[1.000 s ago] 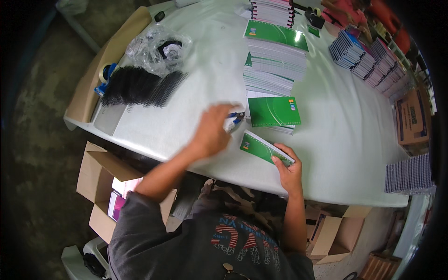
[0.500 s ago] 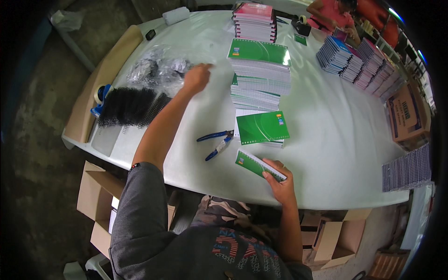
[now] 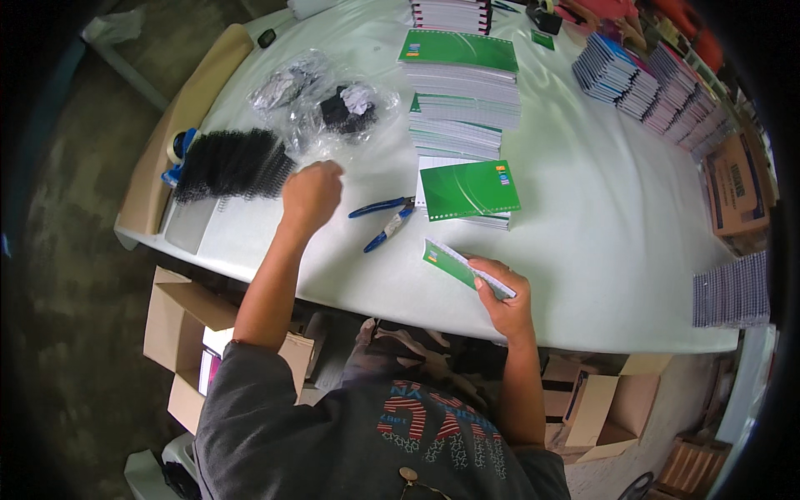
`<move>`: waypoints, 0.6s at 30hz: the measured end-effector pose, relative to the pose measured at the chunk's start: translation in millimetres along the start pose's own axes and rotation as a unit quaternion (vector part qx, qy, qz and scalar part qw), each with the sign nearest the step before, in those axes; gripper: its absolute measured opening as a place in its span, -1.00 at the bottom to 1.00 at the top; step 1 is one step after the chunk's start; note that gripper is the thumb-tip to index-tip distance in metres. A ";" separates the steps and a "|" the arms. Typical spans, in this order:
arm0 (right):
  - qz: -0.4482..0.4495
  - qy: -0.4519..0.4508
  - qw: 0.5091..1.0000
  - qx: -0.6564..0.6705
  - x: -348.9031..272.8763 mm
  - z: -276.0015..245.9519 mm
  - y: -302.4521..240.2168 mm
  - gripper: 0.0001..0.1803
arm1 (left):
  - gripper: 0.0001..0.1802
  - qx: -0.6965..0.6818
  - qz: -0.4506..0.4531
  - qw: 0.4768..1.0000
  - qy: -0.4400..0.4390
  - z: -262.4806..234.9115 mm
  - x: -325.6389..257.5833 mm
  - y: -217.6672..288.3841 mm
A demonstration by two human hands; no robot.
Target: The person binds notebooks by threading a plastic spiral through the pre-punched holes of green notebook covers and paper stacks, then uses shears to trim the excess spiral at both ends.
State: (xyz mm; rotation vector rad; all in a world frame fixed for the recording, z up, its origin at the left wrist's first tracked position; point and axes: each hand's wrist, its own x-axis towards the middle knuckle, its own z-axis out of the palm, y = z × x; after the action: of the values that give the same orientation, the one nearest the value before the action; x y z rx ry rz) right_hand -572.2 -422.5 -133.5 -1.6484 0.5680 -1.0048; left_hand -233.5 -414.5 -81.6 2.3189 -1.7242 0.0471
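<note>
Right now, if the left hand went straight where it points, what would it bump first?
The left hand would probably touch the crumpled clear plastic, though it might pass above: height is hard to tell.

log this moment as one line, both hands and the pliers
left hand: near black coils, grip unclear | right hand: holding green-covered booklet | pliers: on white table, handles spread

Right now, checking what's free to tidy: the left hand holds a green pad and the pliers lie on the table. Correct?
Not quite: the head view shows the right hand holding the green pad, not the left hand. The pliers do lie on the table.
</note>
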 end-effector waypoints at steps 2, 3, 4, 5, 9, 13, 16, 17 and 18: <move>0.004 0.004 1.000 0.000 -3.1 -0.9 -1.7 -0.70 | -0.63 0.096 -0.112 0.988 0.048 22.0 -2.4 -28.4; 0.002 0.001 1.000 0.001 -3.0 -0.7 -2.4 -0.70 | -0.63 0.098 -0.115 0.987 0.050 32.4 2.0 -43.3; 0.008 -0.008 1.000 0.002 -3.3 -0.3 -3.7 -0.71 | -0.60 0.154 -0.108 0.970 0.154 42.6 8.5 -58.8; 0.015 -0.018 1.000 0.006 -4.1 2.1 -5.0 -0.71 | -0.57 0.213 -0.101 0.938 0.255 51.0 11.9 -75.5; 0.058 0.011 0.998 0.022 -5.8 5.4 -15.4 -0.71 | -0.61 0.187 -0.140 0.967 0.100 45.9 20.3 -84.0; 0.036 0.000 0.999 0.002 -5.5 3.3 -8.6 -0.71 | -0.71 0.008 -0.019 0.992 0.123 35.1 -41.9 -6.1; 0.035 -0.012 0.999 -0.012 -4.4 4.3 -6.7 -0.71 | -0.71 -0.005 0.018 0.991 0.130 28.8 -63.1 10.5; 0.048 -0.010 0.999 -0.018 -4.7 4.4 -6.6 -0.71 | -0.70 -0.051 0.025 0.995 0.078 24.5 -56.7 9.7; 0.055 -0.004 0.998 0.006 -5.3 4.3 -7.5 -0.73 | -0.69 -0.097 0.028 0.994 0.028 20.8 -50.5 7.9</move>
State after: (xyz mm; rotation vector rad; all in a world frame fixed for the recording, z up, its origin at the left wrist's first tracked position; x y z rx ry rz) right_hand -572.2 -413.7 -128.5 -1.5927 0.6405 -0.9197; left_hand -258.6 -373.8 -109.1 2.1097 -1.6858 -0.0427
